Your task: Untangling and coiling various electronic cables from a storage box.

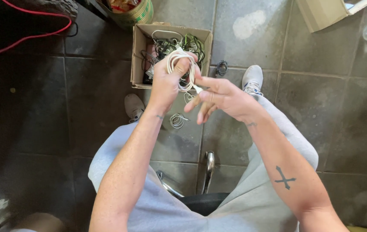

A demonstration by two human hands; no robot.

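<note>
Seat: I sit on a dark chair (pixel 202 203), grey shorts (pixel 252 202) over both knees, the chair's chrome legs (pixel 209 165) showing between them.
Left hand (pixel 168 81): fingers closed tight round a coiled white cable (pixel 182 68), the loops bunched in my fist and standing above the knuckles.
Right hand (pixel 218 96): thumb and forefinger pinched on the cable's loose end just beside the coil; the other fingers spread and slack below.
Cable position: held in the air over the floor, in front of my knees, overlapping the near edge of the box in view.
Floor, near: a small coil of pale wire (pixel 177 120) lies on the grey tiles (pixel 106 99) under my hands; my shoes (pixel 134 106) either side of it.
Floor, further: an open cardboard box (pixel 139 41) holding a tangle of dark and green cables (pixel 187 43); a small dark coil (pixel 222 67) just right of it.
Far edge: a red cable (pixel 33 36) at upper left, a second carton (pixel 321 15) at upper right.
</note>
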